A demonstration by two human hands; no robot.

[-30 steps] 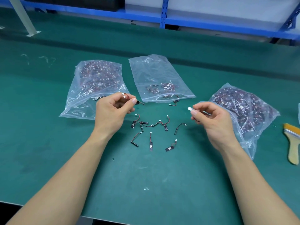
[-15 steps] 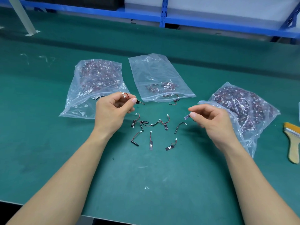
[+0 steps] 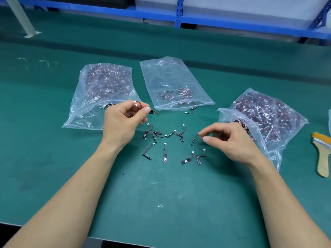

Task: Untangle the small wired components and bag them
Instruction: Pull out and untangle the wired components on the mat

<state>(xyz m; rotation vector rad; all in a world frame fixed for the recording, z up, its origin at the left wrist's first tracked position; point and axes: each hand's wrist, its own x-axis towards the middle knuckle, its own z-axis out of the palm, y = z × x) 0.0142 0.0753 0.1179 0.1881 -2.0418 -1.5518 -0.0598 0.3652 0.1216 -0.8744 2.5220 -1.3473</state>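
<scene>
Both hands are up over the green surface point(image 3: 161, 194), working the gap between three clear bags. The left hand point(image 3: 123, 120) is curled, thumb and forefinger pinching a wired component point(image 3: 138, 105), white plug on top, black strip poking out past the thumb. The right hand point(image 3: 231, 140) hovers low with its fingers curled, forefinger tip right at the wire end of a lone component point(image 3: 194, 139); whether it is actually gripped, cannot tell. Between and below the hands sit the loose components point(image 3: 164, 136), some crossed over each other, others lying apart. The middle bag point(image 3: 172, 83) lies flat, mouth edge toward the person, a few parts inside and one just outside the mouth. The left bag point(image 3: 105, 90) is packed, its near edge running behind the left hand. The right bag point(image 3: 268, 119), packed too, has its open rim lifted just beside the right hand. A brush point(image 3: 323, 158) lies at the far right. From the scatter to the surface's near edge runs a broad band of green, crossed by the two forearms.
</scene>
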